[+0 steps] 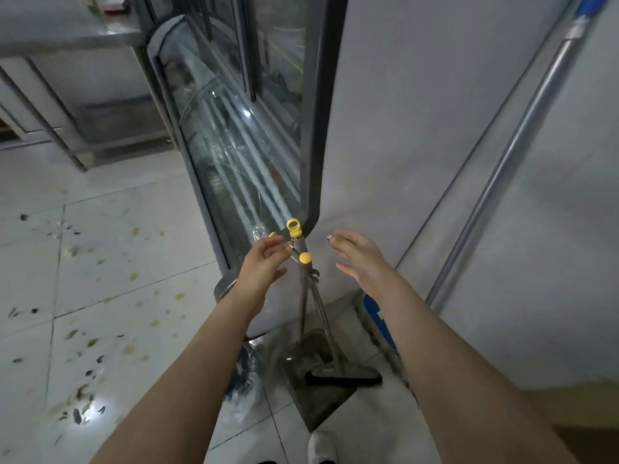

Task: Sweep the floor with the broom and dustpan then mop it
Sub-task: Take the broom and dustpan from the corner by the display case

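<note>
Broom (343,376) yellow-capped metal handle | left hand (264,266) fingers relaxed, empty | right hand (358,259) same

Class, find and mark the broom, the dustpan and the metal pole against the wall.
broom (345,376), head view, on its black bristle head.
dustpan (318,405), head view, on its grey tray.
metal pole (502,169), head view, on mid-shaft.

A tall display cabinet of curved glass in a dark grey frame (234,145) stands upright. Left of the cabinet and farther back stands a stainless-steel desk (67,38). A pale grey wall panel (385,128) meets the cabinet's right edge. A crumpled clear plastic bag (241,380) lies by the cabinet's foot, with a white shoe (321,447) nearer the viewer.
</note>
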